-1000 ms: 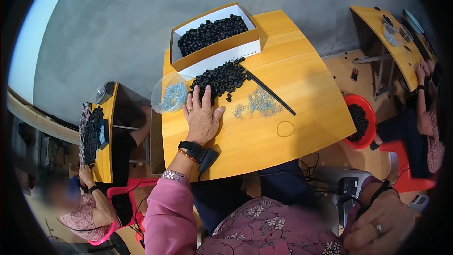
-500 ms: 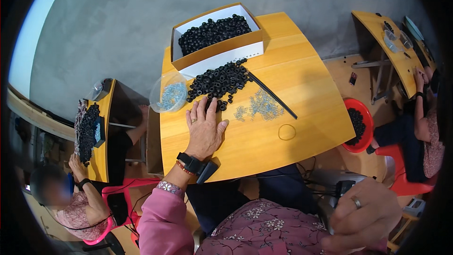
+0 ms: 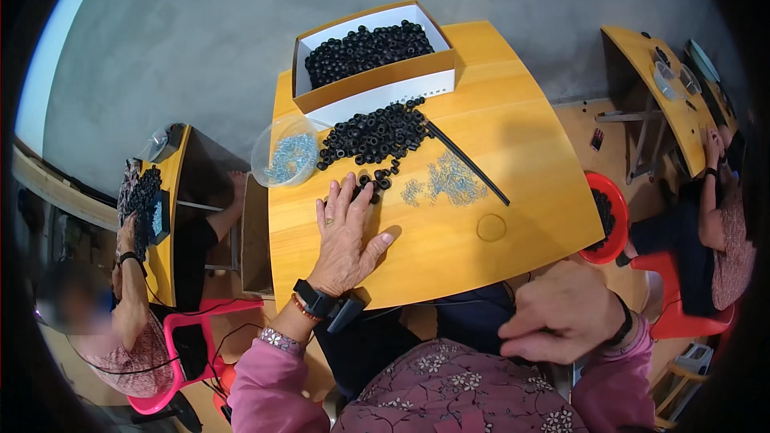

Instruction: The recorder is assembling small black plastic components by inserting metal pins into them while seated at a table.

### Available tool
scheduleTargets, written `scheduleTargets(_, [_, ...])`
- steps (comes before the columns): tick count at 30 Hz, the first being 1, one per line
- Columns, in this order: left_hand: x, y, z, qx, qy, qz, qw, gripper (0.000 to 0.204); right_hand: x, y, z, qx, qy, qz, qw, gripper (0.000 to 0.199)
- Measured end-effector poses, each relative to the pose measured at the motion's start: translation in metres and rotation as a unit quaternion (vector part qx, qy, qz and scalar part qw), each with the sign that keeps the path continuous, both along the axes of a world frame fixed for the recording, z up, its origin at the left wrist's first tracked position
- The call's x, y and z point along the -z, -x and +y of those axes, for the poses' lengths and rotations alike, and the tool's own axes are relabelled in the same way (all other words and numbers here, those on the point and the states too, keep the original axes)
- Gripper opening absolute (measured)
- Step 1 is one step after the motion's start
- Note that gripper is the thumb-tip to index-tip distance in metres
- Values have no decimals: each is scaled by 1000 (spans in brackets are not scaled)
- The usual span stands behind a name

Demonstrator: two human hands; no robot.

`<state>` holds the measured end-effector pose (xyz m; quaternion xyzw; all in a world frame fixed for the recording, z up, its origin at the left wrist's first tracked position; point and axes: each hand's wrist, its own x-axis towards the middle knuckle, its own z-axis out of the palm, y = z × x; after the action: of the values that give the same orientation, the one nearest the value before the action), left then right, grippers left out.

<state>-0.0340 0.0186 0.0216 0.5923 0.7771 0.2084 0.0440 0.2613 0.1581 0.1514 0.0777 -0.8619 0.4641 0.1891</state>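
1. Left hand [image 3: 346, 232] lies flat, palm down, on the wooden table [image 3: 529, 152]; fingers spread, pinching nothing. Fingertips touch the loose black rings at the near edge of the black ring pile [image 3: 373, 138].
2. Black ring pile sits at 12 o'clock from the left hand, mid-table, spilling toward the hand; a few strays lie just beside the fingertips.
3. Right hand [image 3: 561, 314] is off the table, at 5 o'clock from the table's middle, below its near edge over the lap. Fingers curled down and drawn together; cannot tell if they pinch anything.
4. Cardboard box [image 3: 377, 84] with white lining, full of black rings, at the far edge of the table, 12 o'clock from the pile, touching it.
5. Clear plastic bowl [image 3: 289, 156] holding small silvery parts, at 9 o'clock from the pile, on the table's left edge.
6. Scatter of small silvery parts [image 3: 449, 180] on the table, 3 o'clock from the left hand's fingertips.
7. Thin black rod [image 3: 469, 164] lies diagonally, from the pile toward 4 o'clock, just beside the silvery scatter.
8. Red bowl [image 3: 605, 216] of black pieces off the table's right side, 3 o'clock.
9. Other people sit at neighbouring tables far left and far right.
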Motion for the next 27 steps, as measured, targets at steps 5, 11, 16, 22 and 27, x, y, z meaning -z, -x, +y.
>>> scheduleTargets(5, [-2, 12, -7, 18, -51, -104, 993, 79, 20, 20, 4, 33, 56, -88, 994, 11])
scheduleTargets(11, [1, 19, -10, 11, -107, -140, 984, 83, 38, 44, 10, 44, 82, -139, 986, 13])
scheduleTargets(16, [8, 25, -10, -67, -155, -140, 976, 83, 50, 65, 30, 93, 10, -122, 988, 14])
scheduleTargets(22, [12, 24, -10, -88, -146, -117, 978, 84, 40, 120, 78, 178, -57, -21, 982, 18])
scheduleTargets(27, [10, 25, -15, -73, -147, -149, 975, 82, 44, 146, 80, 234, -69, -25, 969, 23])
